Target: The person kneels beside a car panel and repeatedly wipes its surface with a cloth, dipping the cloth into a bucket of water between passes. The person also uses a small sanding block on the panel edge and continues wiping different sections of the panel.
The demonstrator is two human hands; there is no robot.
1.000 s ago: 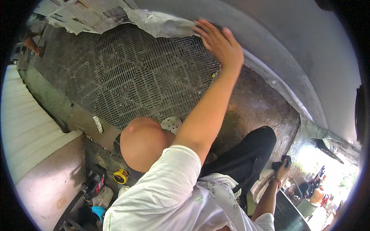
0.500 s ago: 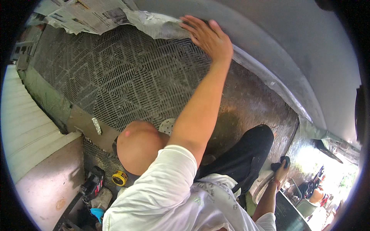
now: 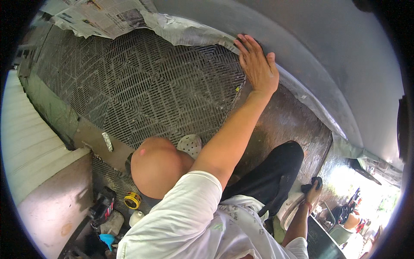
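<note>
My left hand (image 3: 260, 71) lies against the lower part of a grey curved vehicle panel (image 3: 310, 56), beside its paper-masked edge. Its fingers stretch out over a dark flat piece (image 3: 237, 41), mostly hidden beneath them and pressed to the panel; what it is I cannot make out. The thumb stands apart. Low on the right, my right hand (image 3: 314, 196) is closed on a bunched black cloth (image 3: 312, 184), held out past my dark-trousered knee (image 3: 291, 155).
Newspaper masking (image 3: 99, 19) hangs along the panel's edge. Below lies a ribbed dark mat (image 3: 142, 82) beside wet floor (image 3: 280, 116). At lower left are a pale ridged cover (image 3: 34, 146), a yellow tape roll (image 3: 132, 200), a black-and-red bottle (image 3: 103, 207) and a blue funnel (image 3: 108, 240).
My left hand has slid right and toward me along the panel's lower edge, the dark piece moving with it. My right hand with the black cloth has hardly shifted.
</note>
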